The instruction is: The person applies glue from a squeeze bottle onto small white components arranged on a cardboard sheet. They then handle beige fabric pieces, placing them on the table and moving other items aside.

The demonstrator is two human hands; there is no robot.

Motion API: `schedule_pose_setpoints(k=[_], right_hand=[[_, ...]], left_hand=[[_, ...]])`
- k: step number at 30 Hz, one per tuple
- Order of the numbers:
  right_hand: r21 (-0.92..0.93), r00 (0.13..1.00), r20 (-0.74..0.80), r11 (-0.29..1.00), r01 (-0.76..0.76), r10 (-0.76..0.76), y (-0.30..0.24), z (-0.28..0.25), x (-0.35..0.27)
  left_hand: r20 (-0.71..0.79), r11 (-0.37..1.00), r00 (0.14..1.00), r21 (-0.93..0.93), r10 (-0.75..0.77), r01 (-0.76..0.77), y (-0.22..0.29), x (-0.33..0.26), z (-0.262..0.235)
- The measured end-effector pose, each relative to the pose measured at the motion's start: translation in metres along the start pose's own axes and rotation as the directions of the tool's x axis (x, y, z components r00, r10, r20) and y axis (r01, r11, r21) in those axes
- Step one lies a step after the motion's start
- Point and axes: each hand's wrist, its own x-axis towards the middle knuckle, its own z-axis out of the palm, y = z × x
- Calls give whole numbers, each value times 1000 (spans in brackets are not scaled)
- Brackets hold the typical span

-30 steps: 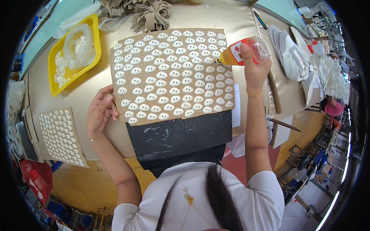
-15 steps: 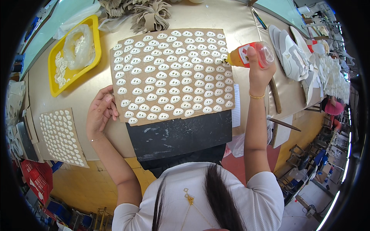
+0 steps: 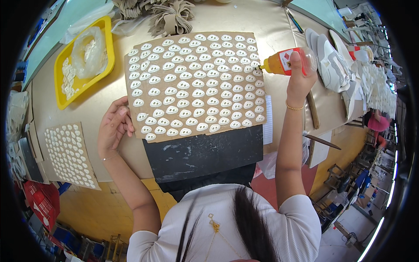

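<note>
A brown cardboard sheet [image 3: 174, 122] carries rows of small white rounded-triangular pieces [image 3: 197, 93], each with two dark greenish spots. Its lower part lies over a black board [image 3: 205, 153]. At the sheet's left edge is my left hand [image 3: 115, 124], fingers curled and thumb against the edge. My right hand [image 3: 301, 81] is wrapped round a squeeze bottle [image 3: 275, 63] with yellow-orange contents, a red and white label and a clear base. The bottle lies nearly level, and its dark nozzle tip points left at the pieces near the upper right edge of the sheet.
A yellow tray [image 3: 111, 48] with loose white pieces and a plastic bag stands at the upper left. Another filled cardboard sheet [image 3: 72, 155] lies at the left. Fabric stacks [image 3: 172, 17] sit at the back. White shoe parts [image 3: 329, 63] and a wooden stick [image 3: 313, 109] lie right.
My right hand has shifted slightly right and up with the bottle, bringing the nozzle nearer the sheet's right edge. My left hand and the sheet stay nearly where they were.
</note>
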Motion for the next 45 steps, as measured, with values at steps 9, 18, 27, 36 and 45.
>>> schedule_pose_setpoints(k=[9,18,27,36,45], right_hand=[[-60,994,97,996,59,-53,-10,4,-5],[-141,993,61,983,114,-106,-6,1,1],[-202,994,31,973,111,-107,-7,-11,-4],[-121,998,-22,991,54,-58,-8,-16,-20],[-41,995,-34,995,95,-97,-9,0,-30]], left_hand=[[-18,1000,1000,12,16,-16,0,0,2],[1,1000,1000,-5,21,-21,-1,-1,1],[-14,1000,1000,20,7,-7,0,0,2],[3,1000,1000,18,16,-16,0,0,1],[5,1000,1000,15,9,-9,0,0,0]])
